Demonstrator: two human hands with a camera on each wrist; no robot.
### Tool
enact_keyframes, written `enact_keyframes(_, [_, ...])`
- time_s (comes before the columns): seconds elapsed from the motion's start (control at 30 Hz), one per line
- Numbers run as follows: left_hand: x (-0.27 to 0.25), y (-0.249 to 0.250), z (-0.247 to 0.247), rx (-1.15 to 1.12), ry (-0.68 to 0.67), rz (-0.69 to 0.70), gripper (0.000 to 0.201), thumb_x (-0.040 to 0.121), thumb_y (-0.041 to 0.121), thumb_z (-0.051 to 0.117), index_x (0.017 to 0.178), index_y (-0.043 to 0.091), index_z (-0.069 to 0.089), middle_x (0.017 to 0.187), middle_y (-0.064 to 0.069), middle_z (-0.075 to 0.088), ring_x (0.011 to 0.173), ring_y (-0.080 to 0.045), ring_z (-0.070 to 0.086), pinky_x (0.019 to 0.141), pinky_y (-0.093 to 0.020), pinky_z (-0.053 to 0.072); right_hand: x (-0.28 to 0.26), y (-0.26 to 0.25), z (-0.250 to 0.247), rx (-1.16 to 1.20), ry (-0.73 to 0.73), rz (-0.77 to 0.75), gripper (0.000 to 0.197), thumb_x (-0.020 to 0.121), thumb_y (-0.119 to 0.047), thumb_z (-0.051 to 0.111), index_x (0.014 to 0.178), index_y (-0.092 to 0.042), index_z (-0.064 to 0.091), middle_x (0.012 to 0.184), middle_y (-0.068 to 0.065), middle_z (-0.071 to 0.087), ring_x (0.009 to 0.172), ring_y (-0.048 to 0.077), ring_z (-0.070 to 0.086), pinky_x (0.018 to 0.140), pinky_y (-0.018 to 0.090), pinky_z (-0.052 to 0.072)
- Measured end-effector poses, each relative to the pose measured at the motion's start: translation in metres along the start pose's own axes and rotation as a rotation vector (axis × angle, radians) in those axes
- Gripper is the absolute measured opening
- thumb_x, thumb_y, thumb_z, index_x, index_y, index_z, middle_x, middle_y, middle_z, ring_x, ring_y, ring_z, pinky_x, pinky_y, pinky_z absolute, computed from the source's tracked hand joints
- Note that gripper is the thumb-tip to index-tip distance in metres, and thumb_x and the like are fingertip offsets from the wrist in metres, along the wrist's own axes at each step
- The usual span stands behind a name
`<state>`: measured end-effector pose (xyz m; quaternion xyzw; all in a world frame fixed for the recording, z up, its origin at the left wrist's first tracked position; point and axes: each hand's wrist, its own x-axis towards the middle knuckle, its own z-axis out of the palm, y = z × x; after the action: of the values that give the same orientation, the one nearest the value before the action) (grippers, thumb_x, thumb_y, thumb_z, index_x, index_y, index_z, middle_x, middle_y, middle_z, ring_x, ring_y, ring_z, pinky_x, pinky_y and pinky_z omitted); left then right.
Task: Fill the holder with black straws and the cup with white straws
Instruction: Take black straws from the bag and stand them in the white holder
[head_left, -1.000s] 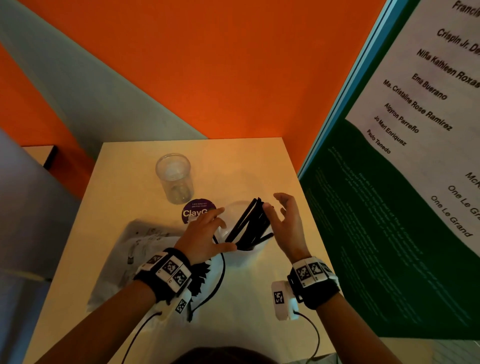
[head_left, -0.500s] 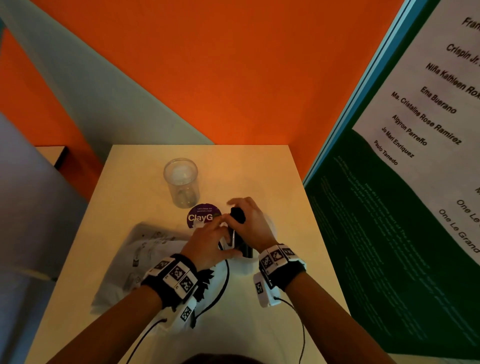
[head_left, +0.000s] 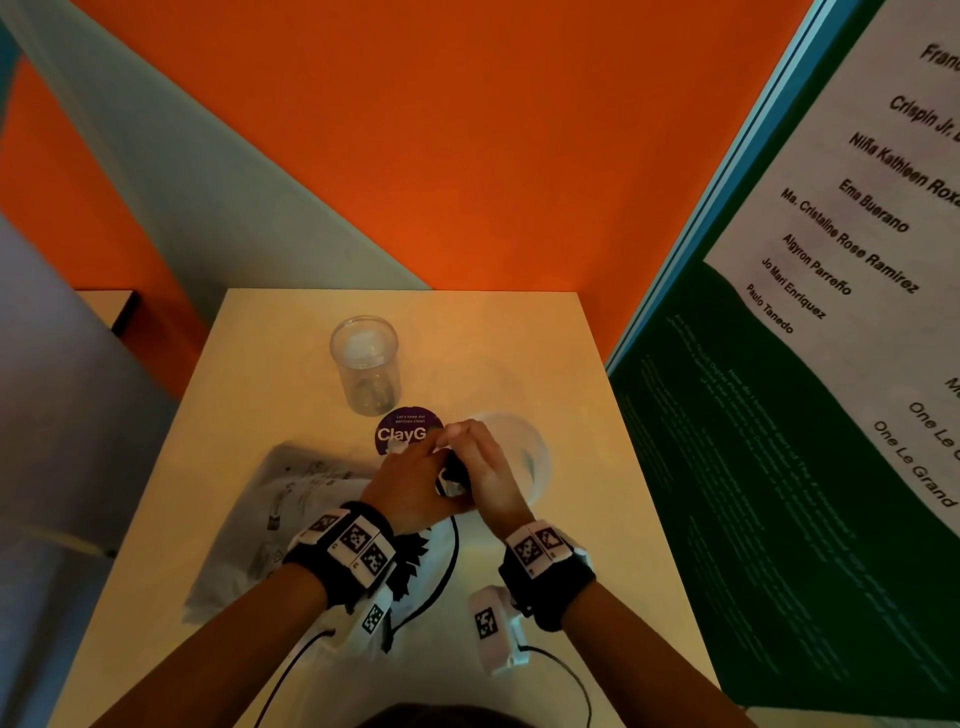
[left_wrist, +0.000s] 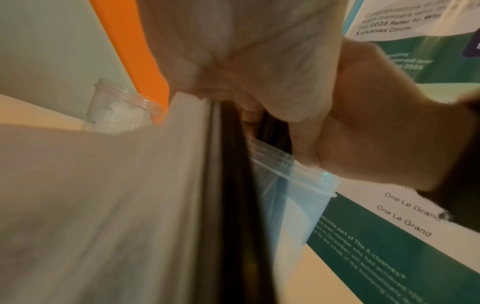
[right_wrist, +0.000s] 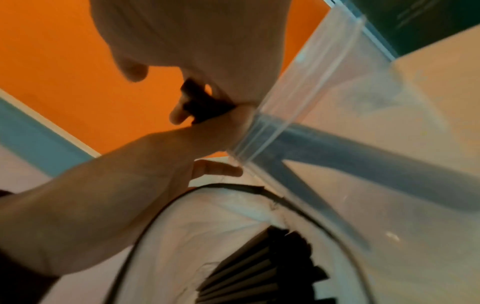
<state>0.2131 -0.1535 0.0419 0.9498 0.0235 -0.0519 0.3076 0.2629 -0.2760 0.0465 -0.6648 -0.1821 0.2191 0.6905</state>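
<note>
A bundle of black straws (head_left: 456, 470) stands in the clear holder (head_left: 535, 457) at the table's middle right. My left hand (head_left: 405, 483) and right hand (head_left: 488, 467) close on the bundle from either side, fingers curled round its upper part. In the right wrist view the straw tops (right_wrist: 200, 102) show between the fingers, and the straws' lower part (right_wrist: 363, 156) runs down inside the holder (right_wrist: 324, 82). The left wrist view has the straws (left_wrist: 233, 195) entering the holder's rim (left_wrist: 298, 166). A clear cup (head_left: 366, 364) stands farther back; no white straws show.
More black straws (head_left: 410, 564) lie on white plastic (head_left: 457, 587) under my left wrist. A printed plastic bag (head_left: 291, 499) lies at the left. A purple round sticker (head_left: 402, 428) sits between cup and hands. An orange wall closes the back, a green poster (head_left: 779, 493) the right.
One second ago the black straws fanned out loose in the holder with my hands apart. Both hands have since closed on them and gathered them into one upright bundle.
</note>
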Motion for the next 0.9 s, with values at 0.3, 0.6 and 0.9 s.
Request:
enact_keyframes(0.3, [0.005, -0.002, 0.009, -0.006, 0.028, 0.006, 0.067, 0.086, 0.040, 0.067, 0.144, 0.024, 0.039, 0.154, 0.008, 0.026, 0.128, -0.013, 0.046, 0.104, -0.025, 0.034, -0.004, 0.014, -0.052, -0.558, -0.450, -0.139, 0.057, 0.080, -0.027, 0.076, 0.128, -0.028, 0.046, 0.131, -0.006, 0.039, 0.123, 0.005, 0.042, 0.106, 0.023, 0.039])
enact_keyframes(0.6, [0.007, -0.002, 0.008, 0.093, -0.016, 0.008, 0.054, 0.086, 0.038, 0.067, 0.133, 0.019, 0.051, 0.154, 0.004, 0.023, 0.126, -0.019, 0.047, 0.102, -0.041, 0.040, -0.001, 0.012, -0.053, -0.604, -0.426, -0.148, 0.047, 0.075, -0.032, 0.080, 0.112, -0.026, 0.052, 0.107, -0.008, 0.050, 0.095, 0.006, 0.050, 0.081, 0.019, 0.045])
enact_keyframes(0.9, [0.011, -0.009, 0.009, 0.100, -0.018, 0.025, 0.071, 0.081, 0.036, 0.073, 0.142, 0.014, 0.042, 0.150, 0.001, 0.026, 0.131, -0.018, 0.041, 0.103, -0.043, 0.041, -0.011, 0.015, -0.041, -0.694, -0.269, -0.281, 0.018, 0.090, -0.026, 0.064, 0.105, -0.015, 0.061, 0.099, 0.003, 0.063, 0.087, 0.015, 0.057, 0.076, 0.029, 0.048])
